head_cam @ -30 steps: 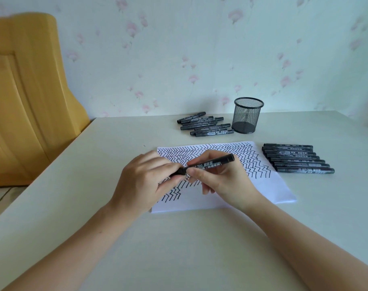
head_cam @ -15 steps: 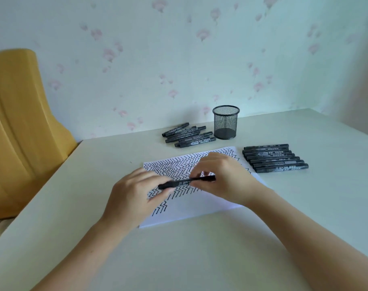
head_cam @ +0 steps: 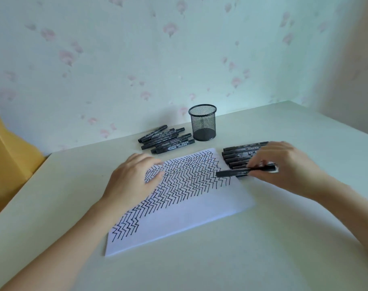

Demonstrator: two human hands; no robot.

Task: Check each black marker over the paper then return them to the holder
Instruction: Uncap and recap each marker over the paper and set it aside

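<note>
Head view: a white table (head_cam: pixel 263 259) is seen against a flowered wall (head_cam: pixel 179 49), with a yellow chair (head_cam: pixel 9 156) at the far left edge. A sheet of paper (head_cam: pixel 200 211) is laid at the middle of the table, and most of it is covered with rows of black zigzag lines. The left hand (head_cam: pixel 132 181) is rested on the paper's left part, its fingers relaxed and lightly bent, and nothing is held by it. A marker (head_cam: pixel 237 172) is pinched by the right hand (head_cam: pixel 283 166) between thumb and fingertips; it is held roughly level, one end pointed left over the paper's right edge, and whether it is capped cannot be told because of blur. Just beyond and under that hand a row (head_cam: pixel 239 154) of black markers is laid side by side on the table, right of the paper, and it is partly hidden by the fingers. A looser pile (head_cam: pixel 166 138) of markers is laid at the far side, left of the holder (head_cam: pixel 203 122), a black mesh cup that is stood upright near the wall; no marker is seen through its mesh.
</note>
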